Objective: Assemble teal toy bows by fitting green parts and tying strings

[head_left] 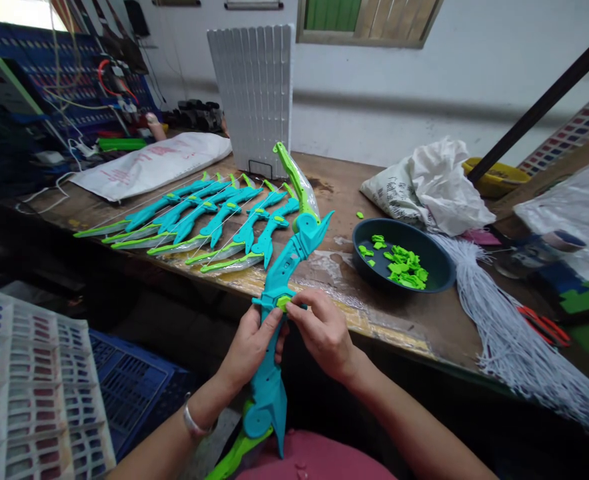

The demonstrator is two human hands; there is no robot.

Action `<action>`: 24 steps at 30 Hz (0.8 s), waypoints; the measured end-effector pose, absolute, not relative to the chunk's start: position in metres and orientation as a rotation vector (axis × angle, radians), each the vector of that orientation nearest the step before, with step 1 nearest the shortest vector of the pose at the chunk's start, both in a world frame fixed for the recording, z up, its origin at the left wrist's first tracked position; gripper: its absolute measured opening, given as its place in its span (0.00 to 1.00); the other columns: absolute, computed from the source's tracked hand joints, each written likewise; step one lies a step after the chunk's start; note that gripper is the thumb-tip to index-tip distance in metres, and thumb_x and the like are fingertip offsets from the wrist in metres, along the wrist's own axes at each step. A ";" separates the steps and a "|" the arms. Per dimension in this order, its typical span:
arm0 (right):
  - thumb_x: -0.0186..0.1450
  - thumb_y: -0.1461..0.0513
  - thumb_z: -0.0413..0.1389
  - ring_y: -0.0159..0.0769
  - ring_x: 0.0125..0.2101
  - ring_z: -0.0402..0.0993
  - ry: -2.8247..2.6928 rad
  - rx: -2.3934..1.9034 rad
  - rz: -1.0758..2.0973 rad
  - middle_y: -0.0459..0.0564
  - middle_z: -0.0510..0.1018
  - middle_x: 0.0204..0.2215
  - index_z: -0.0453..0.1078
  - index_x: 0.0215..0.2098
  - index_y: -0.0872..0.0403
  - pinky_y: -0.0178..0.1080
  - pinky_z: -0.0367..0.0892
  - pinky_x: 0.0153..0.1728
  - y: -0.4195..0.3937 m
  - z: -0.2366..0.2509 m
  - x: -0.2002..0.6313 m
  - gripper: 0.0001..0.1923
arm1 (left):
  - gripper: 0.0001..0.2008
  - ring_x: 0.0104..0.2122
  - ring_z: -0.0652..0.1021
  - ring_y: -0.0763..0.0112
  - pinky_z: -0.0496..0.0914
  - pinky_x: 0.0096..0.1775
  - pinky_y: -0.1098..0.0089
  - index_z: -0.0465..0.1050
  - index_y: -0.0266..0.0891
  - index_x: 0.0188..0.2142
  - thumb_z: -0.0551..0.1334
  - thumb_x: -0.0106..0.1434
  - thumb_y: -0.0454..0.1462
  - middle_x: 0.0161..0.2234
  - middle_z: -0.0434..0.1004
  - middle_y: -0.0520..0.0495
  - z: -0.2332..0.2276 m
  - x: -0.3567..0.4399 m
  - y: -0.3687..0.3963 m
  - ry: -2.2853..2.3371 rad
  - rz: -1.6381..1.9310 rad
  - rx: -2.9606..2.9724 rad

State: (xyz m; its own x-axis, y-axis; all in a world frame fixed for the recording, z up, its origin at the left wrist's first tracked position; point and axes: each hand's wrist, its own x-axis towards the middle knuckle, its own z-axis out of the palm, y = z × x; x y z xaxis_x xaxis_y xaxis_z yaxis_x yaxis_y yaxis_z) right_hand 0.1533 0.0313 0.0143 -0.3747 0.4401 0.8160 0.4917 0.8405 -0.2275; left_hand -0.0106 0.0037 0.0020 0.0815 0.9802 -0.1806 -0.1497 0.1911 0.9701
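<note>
A blue and green toy bow [284,263] stands tilted in front of me, its lower end close to my body. My left hand [251,343] is wrapped round its blue grip. At the middle of the bow, my right hand [327,333] pinches a small bright green plastic piece [283,303] against the blue part. My left thumb touches near that piece too. Further green pieces [407,267] lie in a dark round bowl [444,280] to the right. Several similar toy bows [219,223] with strings lie in a row on the workbench [339,177].
White strings [509,327] hang over the bench's right edge beside red-handled scissors [544,327]. A crumpled white sack [434,187] lies behind the bowl, and a flat one [159,160] at left. A grey ribbed panel [254,93] stands at the back. Plastic crates [34,393] stand lower left.
</note>
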 end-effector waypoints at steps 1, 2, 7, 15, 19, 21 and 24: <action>0.71 0.71 0.53 0.40 0.40 0.72 -2.028 -0.681 -0.078 0.55 0.75 0.39 0.72 0.49 0.54 0.43 0.74 0.39 0.031 0.014 0.153 0.12 | 0.20 0.16 0.71 0.72 0.68 0.17 0.72 0.70 0.41 0.36 0.65 0.61 0.55 0.23 0.73 0.52 0.002 -0.011 0.004 1.134 1.107 1.005; 0.71 0.71 0.53 0.40 0.42 0.73 -2.039 -0.671 -0.083 0.55 0.76 0.39 0.72 0.49 0.54 0.43 0.74 0.40 0.031 0.014 0.153 0.12 | 0.20 0.16 0.71 0.72 0.68 0.17 0.72 0.70 0.42 0.34 0.66 0.61 0.55 0.22 0.72 0.52 0.002 -0.011 0.005 1.139 1.119 1.024; 0.70 0.69 0.56 0.40 0.44 0.73 -2.010 -0.655 0.105 0.53 0.76 0.39 0.73 0.47 0.52 0.44 0.73 0.44 0.029 0.014 0.153 0.09 | 0.20 0.14 0.70 0.71 0.66 0.16 0.72 0.70 0.41 0.28 0.65 0.62 0.54 0.18 0.70 0.52 0.002 -0.014 0.007 1.135 1.104 1.104; 0.59 0.47 0.68 0.38 0.39 0.74 -1.621 -0.890 1.358 0.49 0.76 0.39 0.70 0.44 0.54 0.40 0.72 0.41 0.037 0.006 0.161 0.25 | 0.17 0.16 0.70 0.73 0.67 0.19 0.73 0.67 0.40 0.34 0.62 0.66 0.51 0.20 0.69 0.55 -0.011 -0.025 0.002 1.110 1.084 1.315; 0.56 0.46 0.71 0.34 0.33 0.71 -1.581 -0.921 1.408 0.45 0.73 0.32 0.69 0.37 0.55 0.36 0.68 0.37 0.039 -0.001 0.162 0.26 | 0.16 0.15 0.70 0.73 0.67 0.19 0.72 0.65 0.41 0.35 0.61 0.67 0.51 0.19 0.68 0.57 -0.019 -0.027 -0.004 1.167 1.029 1.367; 0.55 0.45 0.70 0.34 0.33 0.69 -1.631 -0.978 1.328 0.45 0.73 0.31 0.69 0.37 0.55 0.36 0.66 0.35 0.036 -0.005 0.160 0.26 | 0.16 0.16 0.70 0.72 0.67 0.21 0.71 0.65 0.41 0.33 0.60 0.67 0.51 0.18 0.67 0.56 -0.021 -0.028 -0.006 1.185 1.033 1.402; 0.57 0.43 0.68 0.34 0.33 0.69 -1.713 -1.024 1.221 0.45 0.73 0.32 0.70 0.37 0.55 0.35 0.66 0.35 0.032 -0.008 0.158 0.26 | 0.18 0.17 0.71 0.71 0.68 0.22 0.71 0.66 0.41 0.31 0.61 0.66 0.52 0.19 0.68 0.54 -0.023 -0.034 -0.006 1.201 0.984 1.403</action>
